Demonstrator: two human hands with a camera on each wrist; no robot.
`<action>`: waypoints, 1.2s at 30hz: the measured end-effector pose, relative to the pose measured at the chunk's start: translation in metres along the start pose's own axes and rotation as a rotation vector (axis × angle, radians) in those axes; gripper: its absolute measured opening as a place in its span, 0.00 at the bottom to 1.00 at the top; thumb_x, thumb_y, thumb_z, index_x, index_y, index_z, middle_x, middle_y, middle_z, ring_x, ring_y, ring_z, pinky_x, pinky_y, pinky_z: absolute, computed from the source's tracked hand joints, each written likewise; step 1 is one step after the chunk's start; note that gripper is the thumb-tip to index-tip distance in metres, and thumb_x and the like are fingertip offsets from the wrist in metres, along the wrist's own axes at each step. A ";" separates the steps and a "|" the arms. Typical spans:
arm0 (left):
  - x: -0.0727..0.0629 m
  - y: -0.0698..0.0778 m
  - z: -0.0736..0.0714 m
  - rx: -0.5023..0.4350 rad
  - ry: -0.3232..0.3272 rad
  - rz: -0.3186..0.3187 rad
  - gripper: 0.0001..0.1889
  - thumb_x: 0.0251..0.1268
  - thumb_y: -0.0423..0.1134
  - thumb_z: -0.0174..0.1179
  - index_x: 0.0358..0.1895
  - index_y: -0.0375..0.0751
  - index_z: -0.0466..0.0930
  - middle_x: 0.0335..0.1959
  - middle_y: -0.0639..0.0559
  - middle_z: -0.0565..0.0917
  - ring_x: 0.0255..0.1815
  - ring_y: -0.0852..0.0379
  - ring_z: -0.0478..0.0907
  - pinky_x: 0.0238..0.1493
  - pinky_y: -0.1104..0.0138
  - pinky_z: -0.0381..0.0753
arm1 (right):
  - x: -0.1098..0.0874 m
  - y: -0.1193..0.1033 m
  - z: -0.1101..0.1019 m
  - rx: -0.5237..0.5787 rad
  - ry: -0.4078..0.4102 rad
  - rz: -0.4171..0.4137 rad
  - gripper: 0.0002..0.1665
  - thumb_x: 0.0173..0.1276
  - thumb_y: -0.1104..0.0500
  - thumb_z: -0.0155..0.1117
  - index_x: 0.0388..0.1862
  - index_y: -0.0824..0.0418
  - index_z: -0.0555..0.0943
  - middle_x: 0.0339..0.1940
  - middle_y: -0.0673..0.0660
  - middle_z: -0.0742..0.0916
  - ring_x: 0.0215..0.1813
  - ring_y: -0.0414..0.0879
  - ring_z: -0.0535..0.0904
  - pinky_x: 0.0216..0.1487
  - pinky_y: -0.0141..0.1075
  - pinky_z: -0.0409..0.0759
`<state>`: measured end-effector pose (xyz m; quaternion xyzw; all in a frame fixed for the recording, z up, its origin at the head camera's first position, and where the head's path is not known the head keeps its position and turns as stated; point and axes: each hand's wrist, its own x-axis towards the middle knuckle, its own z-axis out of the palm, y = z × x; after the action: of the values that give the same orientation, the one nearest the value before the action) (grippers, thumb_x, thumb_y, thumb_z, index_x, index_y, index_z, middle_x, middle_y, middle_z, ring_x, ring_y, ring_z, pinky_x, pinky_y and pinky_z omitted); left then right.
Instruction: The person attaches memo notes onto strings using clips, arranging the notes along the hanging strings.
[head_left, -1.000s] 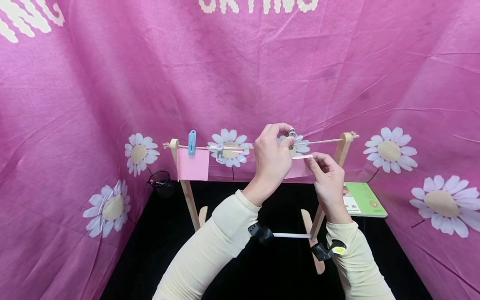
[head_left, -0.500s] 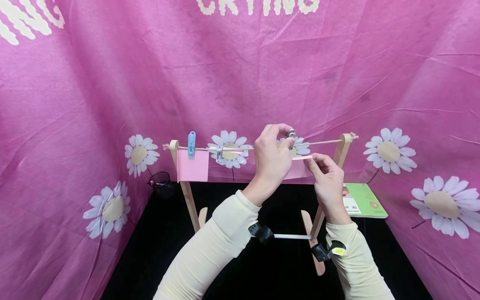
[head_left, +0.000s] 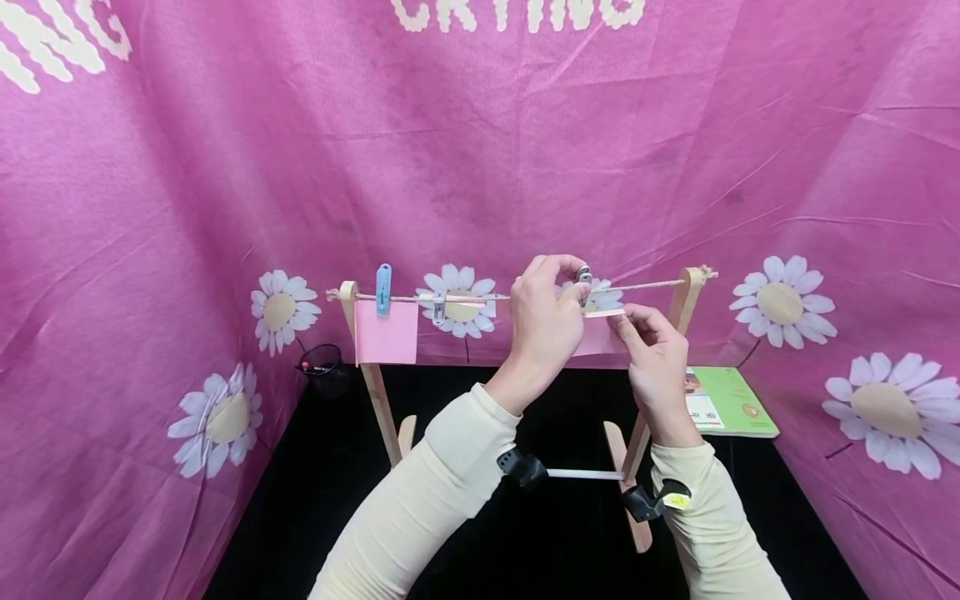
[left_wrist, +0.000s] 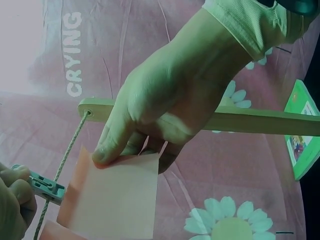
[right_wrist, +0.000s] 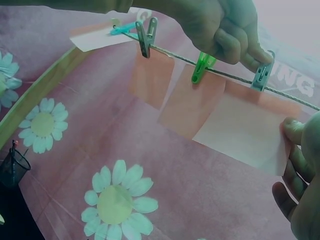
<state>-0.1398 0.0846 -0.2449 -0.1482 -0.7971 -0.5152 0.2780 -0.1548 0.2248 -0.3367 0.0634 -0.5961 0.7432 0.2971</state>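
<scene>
My left hand [head_left: 546, 321] pinches a grey clothespin [right_wrist: 262, 76] at the rope [right_wrist: 177, 56]. In the left wrist view the pin lies across the rope, its tip at the edge of a pink paper sheet [left_wrist: 112, 195]; whether it bites the paper I cannot tell. The right hand [head_left: 654, 354] holds that sheet by its right side, thumb on the near face and fingers behind. Left of this sheet, a green clothespin [right_wrist: 202, 69] holds another pink sheet [right_wrist: 192, 102], which the held one partly overlaps. In the head view my left hand hides the green pin.
Farther left, a grey clothespin [head_left: 438, 308] and a blue clothespin [head_left: 383, 289] hold pink sheets on the rope. Wooden posts [head_left: 686, 300] carry its ends. A black mesh pen cup [head_left: 324, 371] stands at back left, a green book [head_left: 731, 400] at right. Pink flowered cloth [head_left: 480, 167] surrounds the table.
My left hand has come down slightly with the grey clothespin, toward the rope and the sheet's top edge. The right hand holds the paper almost still.
</scene>
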 end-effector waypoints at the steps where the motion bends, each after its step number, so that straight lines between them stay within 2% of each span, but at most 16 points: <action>1: 0.000 0.000 0.000 0.002 -0.002 0.000 0.07 0.60 0.28 0.66 0.40 0.37 0.86 0.39 0.47 0.86 0.39 0.52 0.80 0.49 0.63 0.73 | 0.000 0.001 0.000 0.005 -0.002 0.003 0.13 0.66 0.73 0.65 0.34 0.54 0.86 0.28 0.46 0.88 0.34 0.33 0.82 0.42 0.23 0.80; 6: 0.001 -0.001 0.000 0.016 -0.006 0.003 0.07 0.58 0.28 0.67 0.39 0.38 0.86 0.38 0.48 0.86 0.38 0.51 0.80 0.48 0.65 0.73 | 0.003 0.002 0.003 0.011 0.002 0.007 0.04 0.65 0.67 0.69 0.35 0.57 0.86 0.28 0.45 0.88 0.34 0.33 0.82 0.41 0.23 0.80; 10: 0.000 0.000 0.000 0.016 -0.011 -0.001 0.06 0.57 0.28 0.67 0.38 0.38 0.87 0.38 0.48 0.86 0.36 0.52 0.79 0.46 0.66 0.73 | 0.004 -0.001 0.004 0.031 0.012 0.016 0.07 0.66 0.68 0.68 0.35 0.55 0.86 0.29 0.45 0.88 0.35 0.33 0.82 0.42 0.24 0.80; 16: 0.000 0.000 -0.001 0.022 -0.010 0.010 0.06 0.56 0.28 0.68 0.37 0.39 0.87 0.37 0.48 0.86 0.34 0.54 0.77 0.45 0.67 0.72 | 0.005 -0.004 0.007 0.046 0.024 0.036 0.11 0.67 0.73 0.65 0.34 0.58 0.86 0.29 0.45 0.89 0.34 0.33 0.82 0.41 0.24 0.79; 21: 0.000 0.000 -0.002 0.022 -0.015 0.003 0.06 0.56 0.29 0.67 0.37 0.39 0.87 0.37 0.48 0.86 0.33 0.54 0.76 0.45 0.67 0.72 | 0.006 -0.005 0.008 0.041 0.019 0.064 0.15 0.67 0.73 0.64 0.31 0.54 0.87 0.28 0.44 0.89 0.33 0.32 0.82 0.40 0.23 0.78; 27: 0.000 0.001 -0.002 0.015 -0.020 -0.002 0.06 0.57 0.29 0.67 0.38 0.39 0.87 0.37 0.48 0.86 0.33 0.54 0.76 0.46 0.66 0.71 | 0.005 -0.010 0.010 0.132 0.041 0.112 0.10 0.65 0.71 0.68 0.29 0.58 0.86 0.27 0.48 0.89 0.33 0.34 0.82 0.39 0.24 0.79; 33: 0.000 0.001 -0.002 0.004 -0.021 0.001 0.06 0.57 0.28 0.67 0.38 0.38 0.87 0.37 0.48 0.86 0.33 0.54 0.76 0.47 0.66 0.71 | 0.007 -0.012 0.012 0.206 0.064 0.181 0.18 0.67 0.77 0.58 0.27 0.59 0.86 0.27 0.49 0.88 0.32 0.36 0.82 0.37 0.24 0.81; 36: 0.000 0.001 -0.002 0.009 -0.021 0.005 0.07 0.56 0.28 0.67 0.38 0.38 0.87 0.37 0.48 0.86 0.33 0.55 0.76 0.47 0.67 0.71 | 0.009 -0.012 0.014 0.215 0.075 0.199 0.19 0.67 0.78 0.58 0.26 0.59 0.87 0.27 0.50 0.88 0.32 0.36 0.81 0.36 0.25 0.81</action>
<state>-0.1385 0.0837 -0.2434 -0.1544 -0.8019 -0.5093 0.2715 -0.1588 0.2168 -0.3186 0.0079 -0.5051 0.8303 0.2357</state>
